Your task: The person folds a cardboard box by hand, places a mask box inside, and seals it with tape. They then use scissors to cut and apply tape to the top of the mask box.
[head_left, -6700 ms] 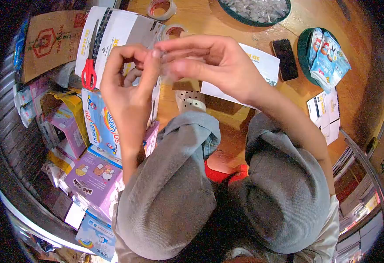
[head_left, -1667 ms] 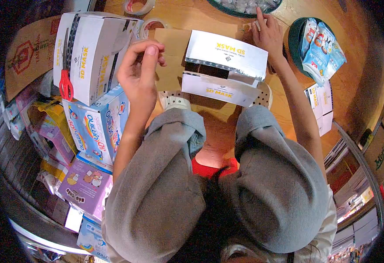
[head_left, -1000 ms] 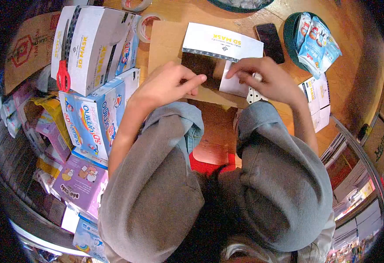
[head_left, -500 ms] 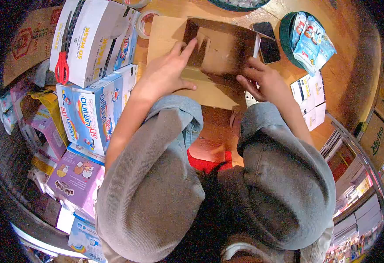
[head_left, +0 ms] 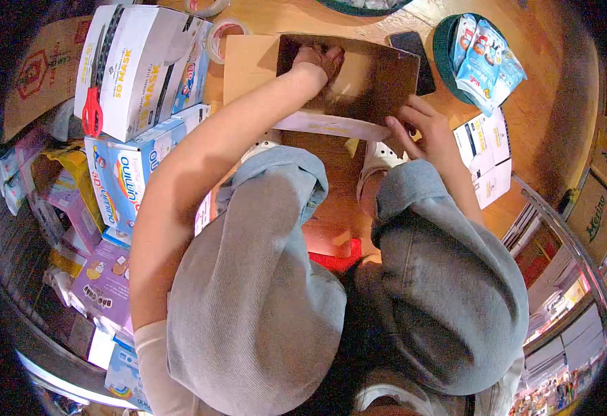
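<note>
Presently the left hand (head_left: 321, 59) reaches inside an open brown cardboard box (head_left: 366, 80) on the wooden surface (head_left: 546, 132), fingers curled against its inner wall; whether they grip anything cannot be told. The right hand (head_left: 428, 135) pinches the box's near right corner. Just left stands a white carton (head_left: 134, 66) printed "5D MASK", red-handled scissors (head_left: 92, 104) lying on it.
</note>
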A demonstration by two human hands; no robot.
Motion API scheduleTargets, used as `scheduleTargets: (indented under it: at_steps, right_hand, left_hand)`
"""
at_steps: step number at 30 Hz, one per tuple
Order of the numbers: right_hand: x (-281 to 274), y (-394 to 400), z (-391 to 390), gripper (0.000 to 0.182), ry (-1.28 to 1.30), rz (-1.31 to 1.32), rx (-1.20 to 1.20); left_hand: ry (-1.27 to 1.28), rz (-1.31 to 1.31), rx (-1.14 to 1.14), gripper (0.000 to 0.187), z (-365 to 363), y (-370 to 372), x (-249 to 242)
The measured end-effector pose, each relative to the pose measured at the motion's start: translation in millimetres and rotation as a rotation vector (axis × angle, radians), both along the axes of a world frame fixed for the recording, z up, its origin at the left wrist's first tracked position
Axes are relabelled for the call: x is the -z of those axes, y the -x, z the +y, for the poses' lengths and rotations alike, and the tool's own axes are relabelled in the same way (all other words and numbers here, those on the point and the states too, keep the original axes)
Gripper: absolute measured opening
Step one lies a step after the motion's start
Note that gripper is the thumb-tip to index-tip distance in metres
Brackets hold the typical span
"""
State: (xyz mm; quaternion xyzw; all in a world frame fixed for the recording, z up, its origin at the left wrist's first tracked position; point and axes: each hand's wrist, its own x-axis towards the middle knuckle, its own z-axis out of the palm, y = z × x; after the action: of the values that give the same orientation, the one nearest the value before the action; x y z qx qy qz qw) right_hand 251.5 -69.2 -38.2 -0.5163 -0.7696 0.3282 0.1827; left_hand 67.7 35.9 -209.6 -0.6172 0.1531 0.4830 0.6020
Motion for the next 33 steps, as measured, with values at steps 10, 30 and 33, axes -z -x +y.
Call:
scheduleTargets:
  at_steps: [10, 30, 33]
  right_hand:
    - [7.7, -16.7, -5.6, 0.012, -0.013, -0.004, 0.189]
    - [-17.9, -22.3, 16.9, 0.026, 0.072, 0.860, 0.499]
    - [-18.1, -16.0, 30.9, 0.036, 0.134, 0.768, 0.445]
  left_hand:
    - [0.889, -1.274, -1.168, 0.052, 22.1, 42.7, -22.5]
    - [0.750, -1.325, -1.549, 0.043, 5.8, 116.3, -128.0]
    - [0.795, -1.400, -1.659, 0.041, -13.5, 112.3, -142.4]
